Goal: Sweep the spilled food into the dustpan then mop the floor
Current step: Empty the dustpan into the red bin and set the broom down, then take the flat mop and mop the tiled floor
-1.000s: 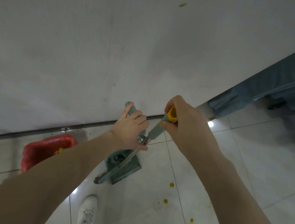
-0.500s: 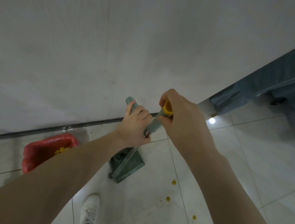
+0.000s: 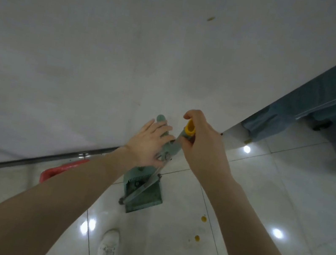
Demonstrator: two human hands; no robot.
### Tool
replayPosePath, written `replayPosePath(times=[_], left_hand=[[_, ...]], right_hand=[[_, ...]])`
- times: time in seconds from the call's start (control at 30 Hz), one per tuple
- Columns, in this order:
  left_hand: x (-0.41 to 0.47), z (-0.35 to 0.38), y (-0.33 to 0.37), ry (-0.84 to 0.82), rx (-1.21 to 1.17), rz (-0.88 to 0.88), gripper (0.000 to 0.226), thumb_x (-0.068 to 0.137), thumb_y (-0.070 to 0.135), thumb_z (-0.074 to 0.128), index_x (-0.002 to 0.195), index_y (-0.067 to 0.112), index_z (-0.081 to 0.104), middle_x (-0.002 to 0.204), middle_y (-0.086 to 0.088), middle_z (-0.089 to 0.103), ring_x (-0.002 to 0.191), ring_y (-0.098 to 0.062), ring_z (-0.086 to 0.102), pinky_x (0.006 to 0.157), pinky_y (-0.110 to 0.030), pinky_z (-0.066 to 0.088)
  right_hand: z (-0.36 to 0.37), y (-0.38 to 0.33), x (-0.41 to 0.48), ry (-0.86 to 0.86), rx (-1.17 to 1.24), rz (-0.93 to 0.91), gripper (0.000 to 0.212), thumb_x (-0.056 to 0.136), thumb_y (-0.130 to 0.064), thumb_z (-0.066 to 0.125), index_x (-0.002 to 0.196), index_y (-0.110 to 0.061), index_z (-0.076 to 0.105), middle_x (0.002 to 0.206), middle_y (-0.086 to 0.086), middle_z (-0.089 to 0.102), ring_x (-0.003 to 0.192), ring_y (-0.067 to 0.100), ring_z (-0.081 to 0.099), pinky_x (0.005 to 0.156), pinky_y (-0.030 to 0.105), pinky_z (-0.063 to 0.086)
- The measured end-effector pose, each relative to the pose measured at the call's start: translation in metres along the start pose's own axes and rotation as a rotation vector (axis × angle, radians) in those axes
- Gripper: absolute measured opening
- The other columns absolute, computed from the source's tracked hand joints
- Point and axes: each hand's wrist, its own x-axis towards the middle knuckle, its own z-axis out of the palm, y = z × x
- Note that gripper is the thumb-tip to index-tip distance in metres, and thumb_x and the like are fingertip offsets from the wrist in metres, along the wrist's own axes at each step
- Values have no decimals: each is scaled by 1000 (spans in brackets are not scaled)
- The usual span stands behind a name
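Note:
A green long-handled dustpan (image 3: 146, 197) stands on the white tiled floor just ahead of my shoe. My left hand (image 3: 148, 144) lies against the dustpan's green handle (image 3: 161, 118) with its fingers stretched out, not curled around it. My right hand (image 3: 201, 146) is closed on the broom handle with the yellow end cap (image 3: 190, 129). The broom's metal shaft (image 3: 143, 187) slants down into the dustpan. Yellow bits of spilled food (image 3: 204, 218) dot the floor to the right of the dustpan. No mop is in view.
A large white tabletop (image 3: 130, 54) fills the upper view, with one yellow crumb (image 3: 211, 19) on it. A red bin (image 3: 62, 170) sits under its edge at the left. Blue-grey fabric (image 3: 323, 97) hangs at the right. My white shoe (image 3: 108, 248) is near the bottom.
My left hand's fingers have uncurled from the dustpan handle and now lie straight along it. Both hands and both handles have shifted slightly up and away.

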Motion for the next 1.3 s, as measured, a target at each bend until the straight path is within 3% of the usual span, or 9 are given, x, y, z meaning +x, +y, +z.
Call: replayPosePath(times=[0.07, 0.17, 0.27, 0.37, 0.5, 0.6, 0.93, 1.17, 1.3], left_hand=[[-22, -12, -6, 64, -47, -42, 72, 73, 37, 75, 136, 12, 49, 147, -13, 42, 138, -34, 35, 117, -45, 18], [-64, -29, -21, 95, -116, -185, 41, 79, 17, 70, 117, 7, 61, 118, -16, 61, 109, -36, 58, 95, -41, 46], [-114, -45, -28, 9, -85, -375, 30, 91, 22, 54, 120, 13, 59, 114, -9, 63, 105, -28, 58, 87, -35, 46], [-166, -65, -22, -48, -22, -472, 29, 93, 23, 48, 119, 16, 59, 117, -6, 62, 107, -25, 57, 86, -34, 46], [-242, -94, 1, 86, -46, -646, 28, 92, 22, 49, 117, 16, 61, 114, -6, 65, 103, -27, 60, 83, -33, 47], [-313, -110, 32, 199, -100, -787, 26, 92, 22, 50, 114, 17, 61, 110, -4, 66, 100, -26, 61, 82, -34, 49], [-552, -127, 108, 291, -122, -1212, 24, 89, 20, 54, 113, 21, 62, 102, -3, 69, 94, -24, 63, 75, -30, 47], [-614, -136, 86, 452, -199, -1319, 27, 91, 26, 54, 118, 21, 55, 99, 2, 62, 85, -14, 54, 71, -28, 41], [-621, -127, 43, 600, -362, -1329, 37, 92, 28, 57, 127, 22, 49, 104, 1, 57, 89, -12, 52, 76, -24, 40]], right_hand=[[-4, -1, 0, 7, -31, 29, 37, 94, -15, 58, 127, -22, 43, 91, -2, 53, 79, 18, 56, 74, 40, 55], [-8, -6, -4, 115, -155, 30, 35, 95, -24, 58, 128, -24, 46, 109, 3, 57, 89, 21, 58, 74, 41, 56], [-13, -21, -16, 238, -255, -45, 36, 93, -19, 61, 128, -20, 52, 123, 6, 55, 105, 24, 55, 77, 38, 56], [-20, -42, -35, 239, -278, -62, 35, 93, -15, 59, 127, -16, 55, 125, 6, 53, 110, 26, 51, 81, 36, 53], [-16, -81, -74, 111, -189, -231, 29, 85, -11, 64, 114, -10, 65, 115, 10, 58, 110, 33, 53, 88, 42, 50], [-3, -122, -113, -21, -184, -341, 31, 89, -17, 62, 120, -16, 64, 121, 8, 58, 114, 28, 52, 92, 38, 46], [65, -256, -211, -298, -67, -649, 31, 86, -20, 66, 117, -18, 64, 116, 6, 62, 111, 23, 56, 93, 34, 46], [99, -348, -214, -299, -118, -841, 34, 84, -22, 66, 117, -23, 63, 111, 4, 63, 107, 25, 57, 91, 39, 49], [136, -414, -187, -286, -231, -982, 41, 83, -21, 65, 124, -22, 60, 115, 8, 61, 112, 30, 54, 96, 42, 46]])
